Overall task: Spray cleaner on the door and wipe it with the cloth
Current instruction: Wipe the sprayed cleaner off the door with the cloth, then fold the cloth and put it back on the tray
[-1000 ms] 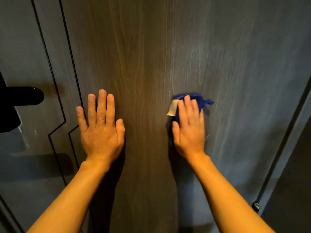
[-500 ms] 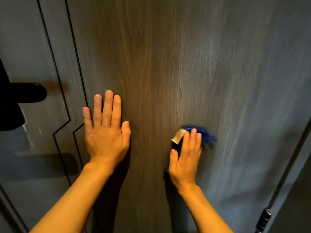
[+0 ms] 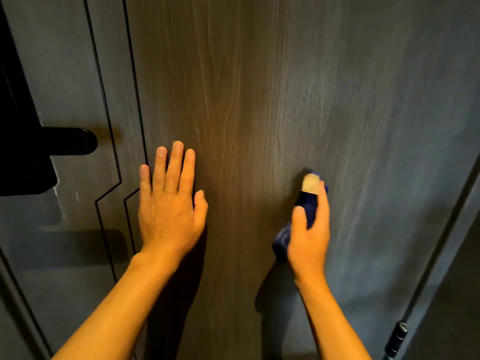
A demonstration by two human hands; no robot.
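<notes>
A dark wood-grain door (image 3: pixel 259 87) fills the view. My left hand (image 3: pixel 168 203) lies flat against it, fingers spread and pointing up, holding nothing. To its right, my right hand (image 3: pixel 310 229) grips a bunched blue cloth (image 3: pixel 309 206) with a pale label at its top, held against the door surface. My thumb lies over the cloth's left side. No spray bottle is in view.
A black lever handle (image 3: pixel 70 141) on a black lock plate sticks out at the left edge. Thin black inlay lines run down the door left of my left hand. A hinge (image 3: pixel 396 339) and the door frame are at the lower right.
My right hand has slid the cloth down the door and turned from flat on the cloth to gripping it sideways. The left hand stays pressed flat in place.
</notes>
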